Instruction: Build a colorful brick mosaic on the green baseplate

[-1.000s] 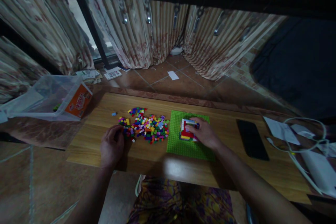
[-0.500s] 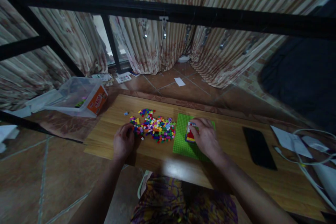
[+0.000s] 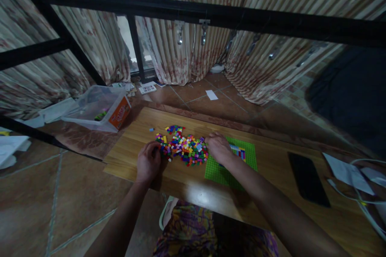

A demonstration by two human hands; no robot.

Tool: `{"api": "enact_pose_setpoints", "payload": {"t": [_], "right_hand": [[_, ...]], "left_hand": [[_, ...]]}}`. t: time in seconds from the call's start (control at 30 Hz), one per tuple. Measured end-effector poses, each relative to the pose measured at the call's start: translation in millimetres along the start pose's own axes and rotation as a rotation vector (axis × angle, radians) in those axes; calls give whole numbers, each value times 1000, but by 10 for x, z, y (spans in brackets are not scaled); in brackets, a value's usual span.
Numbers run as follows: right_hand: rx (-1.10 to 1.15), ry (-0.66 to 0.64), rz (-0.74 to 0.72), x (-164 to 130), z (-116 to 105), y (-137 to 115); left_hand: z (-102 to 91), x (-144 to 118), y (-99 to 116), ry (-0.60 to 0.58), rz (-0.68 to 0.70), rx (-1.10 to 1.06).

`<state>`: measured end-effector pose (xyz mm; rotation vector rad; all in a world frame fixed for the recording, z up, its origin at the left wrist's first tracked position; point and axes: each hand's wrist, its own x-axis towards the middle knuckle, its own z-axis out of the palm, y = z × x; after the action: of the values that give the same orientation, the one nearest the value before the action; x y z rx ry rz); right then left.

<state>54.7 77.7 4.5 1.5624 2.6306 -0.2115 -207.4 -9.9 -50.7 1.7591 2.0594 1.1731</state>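
Small toy bricks [image 3: 188,148] of many colours lie in a loose pile on the wooden table. My left hand [image 3: 149,161] rests at the pile's left edge, its fingers curled in; whatever they hold is hidden. At the pile's right side is my right hand [image 3: 218,147], over the far left part of a green baseplate [image 3: 214,172]. Its fingers point toward the bricks, loosely bent, and nothing shows in them. A low block of built-up bricks [image 3: 239,152], with white, red, blue and yellow parts, sits on the baseplate, partly covered by my right wrist and forearm.
A black phone-like slab [image 3: 309,178] lies on the table's right side, near white paper [image 3: 346,172] and pale cables [image 3: 343,188]. A clear plastic box [image 3: 90,118] with an orange label stands beyond the table's left end. A dark metal bar [image 3: 187,10] crosses above the far side.
My right hand has left the built-up bricks and moved left to the pile's right edge, uncovering part of the block. My left hand stays by the pile. The whole view has shifted slightly.
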Motion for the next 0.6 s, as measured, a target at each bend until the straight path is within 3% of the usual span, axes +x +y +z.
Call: {"api": "enact_pose_setpoints", "payload": {"t": [0.27, 0.43, 0.6], "right_hand": [[72, 62, -7, -216, -192, -60], [593, 334, 153, -515, -292, 301], [936, 384, 320, -754, -139, 703]], "left_hand": [[1, -1, 4, 4, -14, -3], [12, 6, -19, 9, -2, 9], [3, 18, -13, 9, 23, 4]]}}
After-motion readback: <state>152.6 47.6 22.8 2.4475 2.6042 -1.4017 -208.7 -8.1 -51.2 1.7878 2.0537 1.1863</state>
